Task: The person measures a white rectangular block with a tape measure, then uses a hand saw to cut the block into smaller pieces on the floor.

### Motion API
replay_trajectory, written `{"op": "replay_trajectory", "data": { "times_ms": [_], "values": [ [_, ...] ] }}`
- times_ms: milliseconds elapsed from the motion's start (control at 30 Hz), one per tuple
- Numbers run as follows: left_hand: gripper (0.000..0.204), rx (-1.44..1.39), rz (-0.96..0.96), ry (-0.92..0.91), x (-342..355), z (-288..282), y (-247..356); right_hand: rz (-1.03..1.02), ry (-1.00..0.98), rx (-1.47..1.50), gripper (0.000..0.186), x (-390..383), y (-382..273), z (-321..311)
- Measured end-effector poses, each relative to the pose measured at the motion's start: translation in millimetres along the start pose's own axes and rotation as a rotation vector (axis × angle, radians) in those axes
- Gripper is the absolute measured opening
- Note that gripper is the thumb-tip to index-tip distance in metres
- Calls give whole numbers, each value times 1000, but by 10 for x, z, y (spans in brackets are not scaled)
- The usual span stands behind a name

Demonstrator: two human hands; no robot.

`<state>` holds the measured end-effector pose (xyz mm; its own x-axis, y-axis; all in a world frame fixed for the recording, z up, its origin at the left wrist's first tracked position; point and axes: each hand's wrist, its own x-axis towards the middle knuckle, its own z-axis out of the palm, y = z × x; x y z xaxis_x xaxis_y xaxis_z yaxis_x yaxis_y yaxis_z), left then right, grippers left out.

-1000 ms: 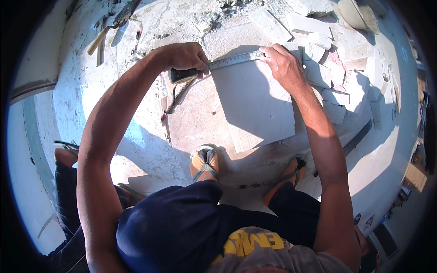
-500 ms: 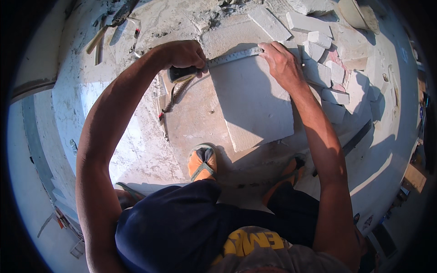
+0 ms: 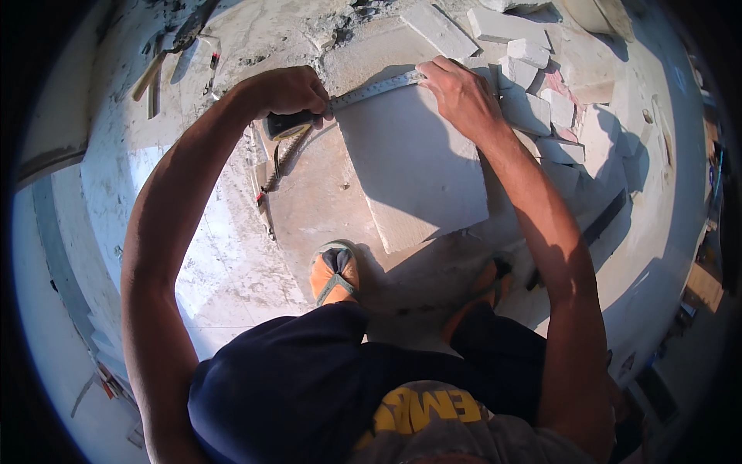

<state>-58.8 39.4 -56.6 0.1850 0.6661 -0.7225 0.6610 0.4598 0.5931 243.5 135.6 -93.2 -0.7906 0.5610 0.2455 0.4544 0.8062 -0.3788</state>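
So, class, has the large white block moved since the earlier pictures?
No; against the narrow slab beyond it, the white block shows no clear shift.

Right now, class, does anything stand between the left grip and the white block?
Nothing visible does: from the left grip, the tape measure runs along the far edge of the white block; loose white pieces lie off to its right.

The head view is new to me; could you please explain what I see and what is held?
There is no machine, only a person working bare-handed. A wide fisheye camera on the head looks down, so straight edges bend. The left hand holds a tape measure; the right hand holds the end of its blade, which stretches along the far edge of a white slab. Around it, on the floor, lie broken white pieces at right and a wood-handled tool at upper left.
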Motion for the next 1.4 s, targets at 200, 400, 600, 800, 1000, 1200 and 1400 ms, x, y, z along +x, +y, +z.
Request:
{"op": "replay_trajectory", "data": {
  "times_ms": [200, 400, 600, 800, 1000, 1200, 1400],
  "values": [
    [19, -23, 28, 20, 39, 18, -90, -41, -37, -64, 9, 33, 13, -18],
    [22, -53, 50, 45, 15, 79, -106, -24, -83, -52, 17, -31, 33, -14],
    [21, -71, 29, 76, -33, 166, -103, -30, -89, -43, 17, -83, 3, -42],
    [21, -67, 26, 74, -99, 316, -129, 0, -89, -21, 8, -187, -158, -130],
    [20, -14, 17, 82, -215, 507, 2, 16, -128, 0, 10, -409, -166, -194],
    [21, -12, 6, 30, -290, 712, 52, -24, -103, 73, 21, -652, -162, -199],
    [21, -19, 28, 22, -384, 998, 38, -11, -150, 104, 23, -913, -252, -344]
  ]
}}
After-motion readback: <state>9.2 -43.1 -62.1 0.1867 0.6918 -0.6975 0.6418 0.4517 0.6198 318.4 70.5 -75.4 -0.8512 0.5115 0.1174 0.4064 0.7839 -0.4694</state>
